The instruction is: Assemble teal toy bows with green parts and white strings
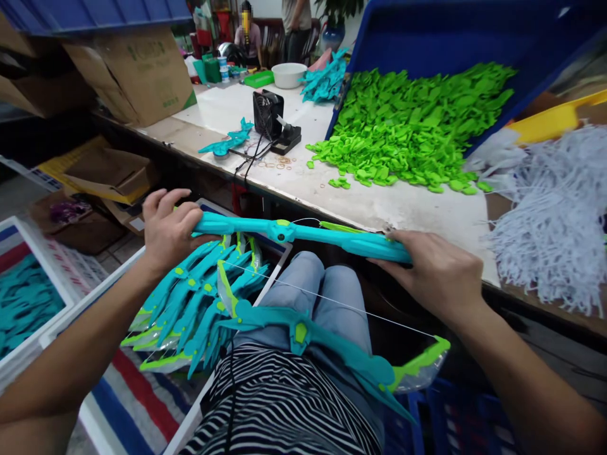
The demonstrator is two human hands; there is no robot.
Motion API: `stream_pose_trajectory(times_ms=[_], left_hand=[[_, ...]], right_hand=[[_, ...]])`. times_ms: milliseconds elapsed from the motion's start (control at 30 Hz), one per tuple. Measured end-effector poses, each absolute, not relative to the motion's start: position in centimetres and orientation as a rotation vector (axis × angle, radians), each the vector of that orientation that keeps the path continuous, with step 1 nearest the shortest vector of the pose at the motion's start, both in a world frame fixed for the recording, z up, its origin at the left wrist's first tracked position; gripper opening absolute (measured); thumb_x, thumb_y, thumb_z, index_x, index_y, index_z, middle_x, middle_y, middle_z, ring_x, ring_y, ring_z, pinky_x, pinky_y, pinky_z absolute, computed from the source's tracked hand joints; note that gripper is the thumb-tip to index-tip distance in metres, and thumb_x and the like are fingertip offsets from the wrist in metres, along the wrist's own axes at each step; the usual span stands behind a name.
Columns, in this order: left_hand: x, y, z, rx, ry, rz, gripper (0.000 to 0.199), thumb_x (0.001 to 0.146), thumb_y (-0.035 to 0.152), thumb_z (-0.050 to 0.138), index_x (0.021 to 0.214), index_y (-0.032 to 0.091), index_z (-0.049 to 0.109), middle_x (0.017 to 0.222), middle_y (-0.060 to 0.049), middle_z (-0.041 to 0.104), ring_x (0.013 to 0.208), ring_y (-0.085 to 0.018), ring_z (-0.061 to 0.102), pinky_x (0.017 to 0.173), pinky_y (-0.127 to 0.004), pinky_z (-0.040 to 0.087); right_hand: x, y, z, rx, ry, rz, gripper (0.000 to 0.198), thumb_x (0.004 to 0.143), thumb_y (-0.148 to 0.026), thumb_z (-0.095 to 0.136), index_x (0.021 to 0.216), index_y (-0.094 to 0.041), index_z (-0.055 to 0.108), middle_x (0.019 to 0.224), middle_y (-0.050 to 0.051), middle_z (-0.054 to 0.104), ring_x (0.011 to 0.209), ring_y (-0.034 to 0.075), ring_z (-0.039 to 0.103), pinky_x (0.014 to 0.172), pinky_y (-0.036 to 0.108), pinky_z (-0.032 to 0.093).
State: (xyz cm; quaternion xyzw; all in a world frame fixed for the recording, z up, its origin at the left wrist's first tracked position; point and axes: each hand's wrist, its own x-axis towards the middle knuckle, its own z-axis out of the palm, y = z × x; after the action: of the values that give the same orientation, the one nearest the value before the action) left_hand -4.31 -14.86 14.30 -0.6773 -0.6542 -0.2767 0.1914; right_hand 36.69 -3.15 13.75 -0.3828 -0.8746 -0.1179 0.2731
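Note:
Between my two hands a blue toy bow (322, 235) with green tips is stretched out level above my knees. My left hand (169, 229) is closed on its left end, and my right hand (439, 268) grips the right end with thumb and fingers. A second toy bow (327, 344), strung with a white cord and tipped in green, lies across my lap, touched by neither hand. To the left, under my left forearm, several finished-looking bows (190, 291) are heaped in a white crate (279, 259).
On the table (374, 212) ahead, a tilted blue bin (374, 38) spills green plastic parts (403, 126). A small black fan (268, 114) stands behind loose rubber bands. White cords (554, 215) hang in a bundle at the right. A cardboard box (142, 76) stands at left; people are behind.

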Motion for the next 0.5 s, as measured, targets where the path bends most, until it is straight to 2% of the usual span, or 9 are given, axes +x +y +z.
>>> stream_pose_trajectory(times_ms=[67,133,167,200,267,333,433,500], left_hand=[[-4.6,-14.8,14.7,-1.724,-1.800,-0.991,0.054,0.067,0.065,0.067,0.109,0.030,0.060,0.127,-0.001,0.058,0.139,-0.036,0.025,0.113,-0.054,0.015],[-5.1,-14.1,15.0,-1.526,-1.771,-1.278,0.078,0.066,0.065,0.069,0.131,0.029,0.045,0.148,0.000,0.038,0.144,-0.035,0.008,0.116,-0.053,0.009],[-5.2,-13.4,15.0,-1.476,-1.773,-1.450,0.087,0.066,0.068,0.067,0.137,0.027,0.037,0.152,-0.001,0.031,0.144,-0.034,0.010,0.117,-0.052,0.011],[-5.2,-12.5,14.9,-1.469,-1.793,-1.633,0.090,0.068,0.071,0.063,0.139,0.026,0.033,0.153,-0.004,0.030,0.142,-0.033,0.019,0.116,-0.050,0.017],[-4.5,-10.3,14.5,-1.555,-1.865,-1.986,0.082,0.073,0.079,0.047,0.132,0.023,0.041,0.143,-0.008,0.045,0.129,-0.028,0.045,0.109,-0.045,0.034],[-3.0,-8.4,14.0,-1.601,-1.922,-2.226,0.076,0.076,0.081,0.036,0.115,0.019,0.054,0.117,-0.010,0.063,0.110,-0.025,0.060,0.098,-0.041,0.046],[-1.1,-7.5,13.6,-1.361,-1.961,-2.273,0.064,0.078,0.075,0.041,0.097,0.015,0.056,0.088,-0.008,0.066,0.096,-0.024,0.065,0.086,-0.038,0.052],[-1.7,-8.6,13.7,-1.101,-1.955,-2.128,0.062,0.078,0.072,0.047,0.100,0.015,0.052,0.094,-0.009,0.063,0.100,-0.025,0.063,0.089,-0.040,0.050]], right_hand=[[36.4,-2.7,14.0,-1.056,-2.343,-0.301,0.047,0.084,-0.062,0.050,0.101,-0.021,0.064,0.085,0.009,0.071,0.077,0.025,0.065,0.061,0.031,0.041],[35.8,-2.5,14.1,-1.059,-2.330,-0.261,0.048,0.084,-0.063,0.050,0.101,-0.021,0.063,0.084,0.008,0.071,0.074,0.024,0.065,0.060,0.031,0.041],[35.4,-2.4,14.0,-1.051,-2.325,-0.239,0.048,0.084,-0.064,0.050,0.102,-0.021,0.063,0.084,0.008,0.071,0.073,0.023,0.065,0.059,0.031,0.041],[34.9,-2.4,13.9,-1.037,-2.323,-0.219,0.049,0.084,-0.064,0.050,0.103,-0.021,0.062,0.083,0.008,0.071,0.071,0.023,0.065,0.059,0.030,0.042],[33.6,-2.6,13.4,-0.990,-2.326,-0.195,0.049,0.084,-0.063,0.050,0.105,-0.020,0.061,0.084,0.007,0.071,0.069,0.022,0.065,0.059,0.029,0.043],[32.2,-2.9,12.9,-0.923,-2.329,-0.197,0.047,0.086,-0.061,0.049,0.106,-0.019,0.061,0.084,0.007,0.071,0.070,0.021,0.066,0.061,0.028,0.045],[30.8,-3.3,12.1,-0.853,-2.289,-0.230,0.046,0.088,-0.057,0.048,0.105,-0.017,0.061,0.083,0.008,0.072,0.071,0.020,0.067,0.063,0.027,0.047],[30.8,-3.3,11.8,-0.852,-2.248,-0.240,0.045,0.088,-0.057,0.049,0.105,-0.017,0.061,0.083,0.008,0.072,0.069,0.020,0.068,0.062,0.027,0.047]])
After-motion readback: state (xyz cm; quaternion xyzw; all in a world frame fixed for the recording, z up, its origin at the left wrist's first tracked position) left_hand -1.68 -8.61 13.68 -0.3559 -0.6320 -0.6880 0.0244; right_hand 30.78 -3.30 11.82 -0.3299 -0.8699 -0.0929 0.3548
